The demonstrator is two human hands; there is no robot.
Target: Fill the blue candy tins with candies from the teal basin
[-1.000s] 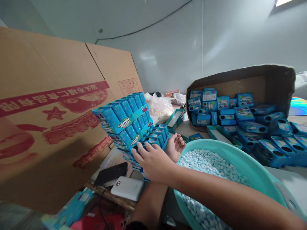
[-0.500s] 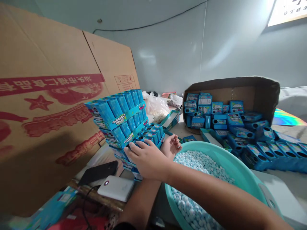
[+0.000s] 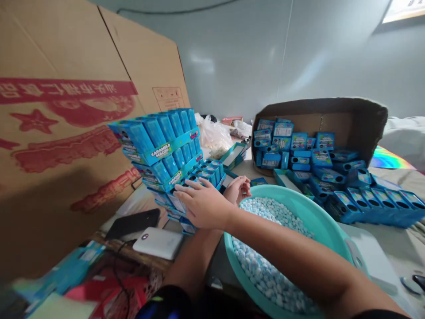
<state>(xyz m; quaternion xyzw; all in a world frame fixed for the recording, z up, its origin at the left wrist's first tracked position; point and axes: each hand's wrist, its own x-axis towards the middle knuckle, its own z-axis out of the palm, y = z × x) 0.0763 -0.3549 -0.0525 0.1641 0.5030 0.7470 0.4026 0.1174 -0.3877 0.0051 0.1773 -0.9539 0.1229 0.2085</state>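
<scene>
My right hand (image 3: 204, 201) crosses over my left forearm, its fingers stretched out flat against the near boxes in a stack of blue candy boxes (image 3: 162, 161) set in display trays. Behind it, between the stack and the tub rim, is my left hand (image 3: 237, 189) with curled fingers; whatever may be in them is hidden. The stack's front row is lower than its back rows. Just right of my hands stands a turquoise tub (image 3: 285, 190) holding many small pale blue and white candies (image 3: 265, 266).
A large printed carton (image 3: 66, 133) rises at the left. At the back right, an open carton (image 3: 345, 119) lies on its side, blue boxes spilling out. A black phone (image 3: 133, 223) and a white power bank (image 3: 158, 242) lie near the stack. Behind are plastic bags (image 3: 214, 137).
The view has tilted and shifted slightly, so the things appear higher. My right hand still rests on the stack, and the fingers of my left hand look a little more curled.
</scene>
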